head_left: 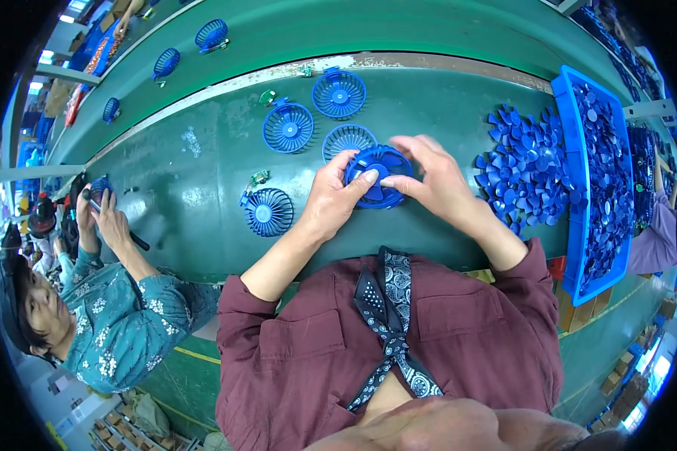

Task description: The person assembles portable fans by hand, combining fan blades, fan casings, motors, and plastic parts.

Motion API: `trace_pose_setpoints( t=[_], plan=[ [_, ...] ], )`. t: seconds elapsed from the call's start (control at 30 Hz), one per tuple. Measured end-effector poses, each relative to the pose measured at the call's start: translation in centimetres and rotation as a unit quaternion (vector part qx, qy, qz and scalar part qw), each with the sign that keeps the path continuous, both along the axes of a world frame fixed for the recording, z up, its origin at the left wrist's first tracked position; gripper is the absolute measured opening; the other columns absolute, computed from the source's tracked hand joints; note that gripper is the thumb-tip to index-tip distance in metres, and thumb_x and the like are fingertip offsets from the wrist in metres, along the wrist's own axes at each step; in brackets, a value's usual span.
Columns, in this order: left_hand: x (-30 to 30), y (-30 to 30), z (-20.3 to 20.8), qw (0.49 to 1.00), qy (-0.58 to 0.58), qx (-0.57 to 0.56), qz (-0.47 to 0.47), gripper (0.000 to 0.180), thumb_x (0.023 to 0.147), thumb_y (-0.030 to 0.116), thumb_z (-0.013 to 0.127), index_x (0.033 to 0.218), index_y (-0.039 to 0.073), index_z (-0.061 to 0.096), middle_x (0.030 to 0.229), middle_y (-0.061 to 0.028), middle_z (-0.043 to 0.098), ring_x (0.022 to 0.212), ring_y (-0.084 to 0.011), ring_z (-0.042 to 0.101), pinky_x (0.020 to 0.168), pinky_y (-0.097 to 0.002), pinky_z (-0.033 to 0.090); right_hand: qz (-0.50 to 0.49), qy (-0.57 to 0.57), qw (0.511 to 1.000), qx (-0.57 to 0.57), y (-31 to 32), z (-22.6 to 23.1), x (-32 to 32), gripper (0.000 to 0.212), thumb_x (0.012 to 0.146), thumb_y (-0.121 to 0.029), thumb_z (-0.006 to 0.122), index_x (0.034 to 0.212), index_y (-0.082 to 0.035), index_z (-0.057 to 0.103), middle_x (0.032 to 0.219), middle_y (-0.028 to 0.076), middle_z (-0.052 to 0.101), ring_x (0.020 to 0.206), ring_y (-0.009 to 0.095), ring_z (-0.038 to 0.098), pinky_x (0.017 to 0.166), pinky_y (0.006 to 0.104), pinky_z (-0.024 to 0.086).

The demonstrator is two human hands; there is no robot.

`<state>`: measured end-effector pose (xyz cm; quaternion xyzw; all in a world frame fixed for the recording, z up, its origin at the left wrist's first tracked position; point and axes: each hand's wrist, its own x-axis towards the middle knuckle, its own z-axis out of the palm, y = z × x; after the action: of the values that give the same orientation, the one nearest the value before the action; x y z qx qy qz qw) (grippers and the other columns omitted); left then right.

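Note:
In front of my chest I hold a round blue fan housing [387, 200] with a blue fan blade [384, 163] inside it. My left hand [332, 194] is closed on the housing's left side, its thumb lying over the blade. My right hand [438, 179] grips the right side, thumb pressed near the hub and fingers curled at the far rim. Just behind it sits a ribbed blue fan cover [346, 137], partly hidden. More such covers lie on the green table: one at the back [338, 94], one farther left [288, 128], and one near my left forearm [268, 213].
Loose blue fan blades [523, 169] are heaped on my right, against a blue tray [570, 113] full of blades. Small green circuit boards [259, 177] lie beside some covers. A green conveyor belt [459, 34] carries more covers. At left, a co-worker [128, 316] handles a blue part and a tool.

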<state>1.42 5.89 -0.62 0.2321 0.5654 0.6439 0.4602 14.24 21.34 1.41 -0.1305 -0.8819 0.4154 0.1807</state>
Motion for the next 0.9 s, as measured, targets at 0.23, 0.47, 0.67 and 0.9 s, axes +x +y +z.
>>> trace_pose_setpoints(
  t=[0.23, 0.47, 0.67, 0.9],
  plan=[
    [1.1, 0.6, 0.0, 0.999, 0.037, 0.003, 0.031, 0.023, 0.094, 0.010, 0.060, 0.113, 0.000, 0.051, 0.096, -0.0024, 0.059, 0.086, -0.0060, 0.053, 0.074, -0.0230, 0.047, -0.002, 0.031, 0.975, 0.222, -3.0, 0.6, 0.3, 0.039, 0.074, -0.015, 0.074, 0.110, -0.004, 0.060, 0.092, 0.009, 0.055, 0.083, 0.026, 0.057, 0.064, 0.0362, 0.051],
    [2.5, 1.1, -0.9, 0.992, -0.062, 0.041, 0.099, 0.030, 0.093, 0.009, 0.062, 0.118, -0.001, 0.050, 0.099, -0.0034, 0.059, 0.090, -0.0086, 0.056, 0.082, -0.0247, 0.049, -0.038, 0.055, 0.977, 0.205, -3.5, -0.9, 0.1, 0.038, 0.074, -0.009, 0.070, 0.109, -0.003, 0.058, 0.089, 0.011, 0.053, 0.081, 0.028, 0.057, 0.064, 0.0380, 0.051],
    [4.2, 1.2, -0.9, 0.987, -0.051, 0.080, 0.129, 0.027, 0.094, 0.008, 0.061, 0.117, -0.002, 0.053, 0.100, -0.0026, 0.061, 0.088, -0.0065, 0.056, 0.078, -0.0220, 0.047, -0.059, 0.057, 0.982, 0.170, -3.3, -1.1, 0.3, 0.039, 0.074, -0.008, 0.070, 0.110, -0.002, 0.057, 0.091, 0.014, 0.056, 0.082, 0.032, 0.058, 0.067, 0.0410, 0.051],
    [3.2, 0.6, -1.4, 0.985, 0.087, 0.058, 0.137, 0.029, 0.091, 0.010, 0.064, 0.116, -0.002, 0.053, 0.098, -0.0038, 0.061, 0.085, -0.0063, 0.056, 0.074, -0.0218, 0.048, -0.007, 0.080, 0.985, 0.150, -2.4, -0.5, 1.0, 0.044, 0.073, -0.007, 0.073, 0.114, -0.001, 0.057, 0.094, 0.015, 0.058, 0.084, 0.032, 0.059, 0.069, 0.0410, 0.051]
  ],
)
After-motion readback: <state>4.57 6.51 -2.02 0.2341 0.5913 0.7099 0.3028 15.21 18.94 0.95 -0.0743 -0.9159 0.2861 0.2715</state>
